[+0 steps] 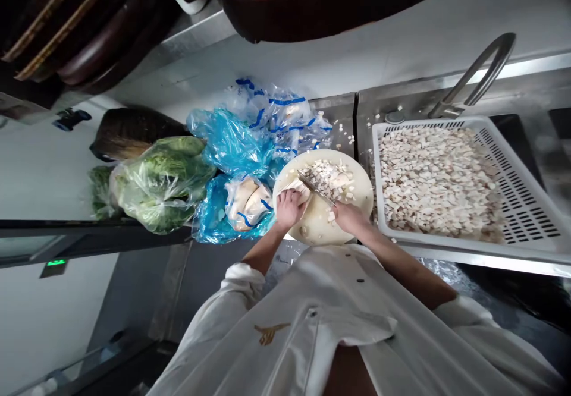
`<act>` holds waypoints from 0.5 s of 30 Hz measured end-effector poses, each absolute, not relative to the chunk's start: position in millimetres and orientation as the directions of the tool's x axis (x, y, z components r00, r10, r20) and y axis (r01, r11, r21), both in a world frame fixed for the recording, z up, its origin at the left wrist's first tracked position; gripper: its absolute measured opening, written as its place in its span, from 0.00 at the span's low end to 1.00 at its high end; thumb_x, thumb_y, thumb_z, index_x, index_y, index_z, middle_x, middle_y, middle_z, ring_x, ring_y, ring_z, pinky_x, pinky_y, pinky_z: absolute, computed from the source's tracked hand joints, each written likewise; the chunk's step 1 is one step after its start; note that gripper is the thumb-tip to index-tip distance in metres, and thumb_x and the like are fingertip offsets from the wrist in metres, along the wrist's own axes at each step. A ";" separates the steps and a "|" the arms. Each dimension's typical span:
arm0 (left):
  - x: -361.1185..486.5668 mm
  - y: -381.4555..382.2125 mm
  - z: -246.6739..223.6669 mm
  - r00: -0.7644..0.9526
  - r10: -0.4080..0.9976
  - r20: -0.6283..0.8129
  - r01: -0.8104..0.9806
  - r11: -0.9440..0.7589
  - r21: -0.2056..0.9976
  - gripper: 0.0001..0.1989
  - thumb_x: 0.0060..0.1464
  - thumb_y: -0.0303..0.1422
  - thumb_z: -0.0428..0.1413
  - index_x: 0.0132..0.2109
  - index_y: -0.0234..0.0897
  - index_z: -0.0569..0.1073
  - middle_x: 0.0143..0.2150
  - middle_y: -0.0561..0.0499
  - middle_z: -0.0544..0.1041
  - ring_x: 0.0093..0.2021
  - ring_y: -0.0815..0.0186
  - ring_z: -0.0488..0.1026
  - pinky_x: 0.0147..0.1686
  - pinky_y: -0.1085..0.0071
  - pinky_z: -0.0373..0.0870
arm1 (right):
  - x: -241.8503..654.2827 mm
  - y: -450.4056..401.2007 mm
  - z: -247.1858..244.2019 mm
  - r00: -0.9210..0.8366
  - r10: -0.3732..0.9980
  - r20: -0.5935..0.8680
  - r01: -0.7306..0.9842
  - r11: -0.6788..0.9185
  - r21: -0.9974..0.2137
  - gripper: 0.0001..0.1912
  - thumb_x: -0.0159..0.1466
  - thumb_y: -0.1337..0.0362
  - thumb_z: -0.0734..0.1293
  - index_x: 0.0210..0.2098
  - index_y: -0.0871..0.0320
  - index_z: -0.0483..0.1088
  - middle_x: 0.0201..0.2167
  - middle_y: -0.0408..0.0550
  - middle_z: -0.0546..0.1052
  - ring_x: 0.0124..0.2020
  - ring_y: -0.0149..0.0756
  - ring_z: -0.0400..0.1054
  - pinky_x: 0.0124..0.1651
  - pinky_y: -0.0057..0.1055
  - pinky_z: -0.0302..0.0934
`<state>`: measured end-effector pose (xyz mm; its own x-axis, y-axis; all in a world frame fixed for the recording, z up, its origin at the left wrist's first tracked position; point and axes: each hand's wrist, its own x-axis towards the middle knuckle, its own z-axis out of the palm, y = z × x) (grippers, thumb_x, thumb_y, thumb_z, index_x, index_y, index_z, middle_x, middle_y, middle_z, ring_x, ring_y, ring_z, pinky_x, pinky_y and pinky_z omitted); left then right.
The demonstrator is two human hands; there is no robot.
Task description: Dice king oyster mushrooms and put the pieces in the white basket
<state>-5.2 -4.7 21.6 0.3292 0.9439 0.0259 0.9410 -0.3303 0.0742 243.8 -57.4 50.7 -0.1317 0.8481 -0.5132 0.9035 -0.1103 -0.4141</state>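
Observation:
On a round white cutting board (pixel 319 229), my left hand (pixel 289 207) presses its bent fingers down on a pale sliced mushroom (pixel 302 189), which looks like a king oyster mushroom. The fingers partly cover it. My right hand (pixel 349 216) is closed round the handle of a knife (pixel 319 190). Its blade points up and left across the board, with the tip close beside the mushroom. Small diced mushroom pieces (pixel 328 173) lie heaped behind the blade, and a few are scattered near the right hand.
Right of the board, a white slotted basket (pixel 535 220) holds a broad layer of diced pieces under a curved faucet (pixel 488 69). On the left lie bagged mushrooms (pixel 248 200), blue plastic bags (pixel 232 140) and bagged leafy greens (pixel 163 176). Dark vessels (pixel 312 0) stand on a shelf above.

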 end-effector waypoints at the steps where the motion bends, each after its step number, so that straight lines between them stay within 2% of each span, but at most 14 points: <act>1: -2.3 -7.9 20.1 0.314 0.949 0.037 0.944 -0.316 0.094 0.17 0.66 0.42 0.61 0.57 0.41 0.78 0.62 0.39 0.75 0.64 0.46 0.67 0.65 0.51 0.64 | 245.0 -57.0 49.6 -0.140 0.848 -0.511 0.900 -0.106 -0.423 0.21 0.79 0.58 0.54 0.58 0.59 0.74 0.50 0.61 0.83 0.52 0.50 0.79 0.51 0.35 0.64; 3: 1.1 -12.6 17.5 0.267 0.962 0.063 0.943 -0.274 0.190 0.14 0.66 0.40 0.61 0.54 0.40 0.78 0.58 0.39 0.77 0.62 0.48 0.69 0.64 0.52 0.66 | 246.8 -56.9 47.1 -0.155 0.848 -0.506 0.895 -0.097 -0.436 0.21 0.80 0.58 0.54 0.58 0.59 0.74 0.50 0.62 0.83 0.51 0.49 0.79 0.52 0.35 0.64; 6: -0.1 -16.6 16.6 0.148 0.987 0.057 0.864 -0.157 0.479 0.14 0.67 0.44 0.59 0.50 0.39 0.76 0.50 0.42 0.78 0.53 0.54 0.75 0.58 0.57 0.71 | 248.1 -58.2 44.0 -0.160 0.844 -0.511 0.887 -0.104 -0.449 0.22 0.80 0.57 0.53 0.57 0.59 0.74 0.49 0.62 0.83 0.51 0.49 0.79 0.52 0.36 0.64; 8: -2.2 -17.5 18.3 0.028 0.999 0.029 0.720 -0.041 0.693 0.18 0.66 0.47 0.59 0.52 0.38 0.73 0.48 0.44 0.78 0.48 0.59 0.77 0.52 0.60 0.75 | 249.0 -58.5 43.5 -0.159 0.842 -0.516 0.882 -0.114 -0.458 0.22 0.80 0.57 0.54 0.57 0.59 0.74 0.48 0.61 0.84 0.51 0.49 0.79 0.52 0.36 0.64; 10: -3.1 -16.6 21.4 -0.051 0.998 -0.022 0.538 0.046 0.842 0.23 0.64 0.49 0.59 0.56 0.37 0.71 0.50 0.44 0.79 0.48 0.60 0.78 0.51 0.62 0.76 | 250.5 -57.7 44.6 -0.163 0.839 -0.519 0.879 -0.116 -0.463 0.21 0.80 0.57 0.54 0.57 0.60 0.74 0.48 0.62 0.84 0.51 0.48 0.79 0.52 0.35 0.64; 12: -2.4 -14.0 25.5 -0.083 0.991 -0.109 0.380 0.133 0.915 0.25 0.65 0.50 0.57 0.58 0.37 0.70 0.52 0.44 0.79 0.50 0.60 0.78 0.51 0.62 0.77 | 252.6 -55.8 47.0 -0.171 0.833 -0.527 0.875 -0.117 -0.469 0.21 0.80 0.58 0.54 0.57 0.60 0.74 0.48 0.62 0.84 0.51 0.48 0.79 0.52 0.35 0.64; 15: 0.6 -8.7 32.0 -0.087 0.962 -0.258 0.232 0.272 0.934 0.24 0.69 0.52 0.48 0.59 0.39 0.70 0.52 0.43 0.79 0.51 0.60 0.79 0.50 0.61 0.79 | 255.7 -52.6 50.4 -0.180 0.821 -0.542 0.874 -0.120 -0.472 0.21 0.80 0.57 0.54 0.57 0.60 0.74 0.49 0.63 0.83 0.52 0.48 0.79 0.51 0.35 0.64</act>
<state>0.6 -8.7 32.0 -0.0869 0.9622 -0.2582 0.2323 0.2716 0.9340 255.7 -52.6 50.4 -0.1799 0.8206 -0.5425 0.8736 -0.1203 -0.4716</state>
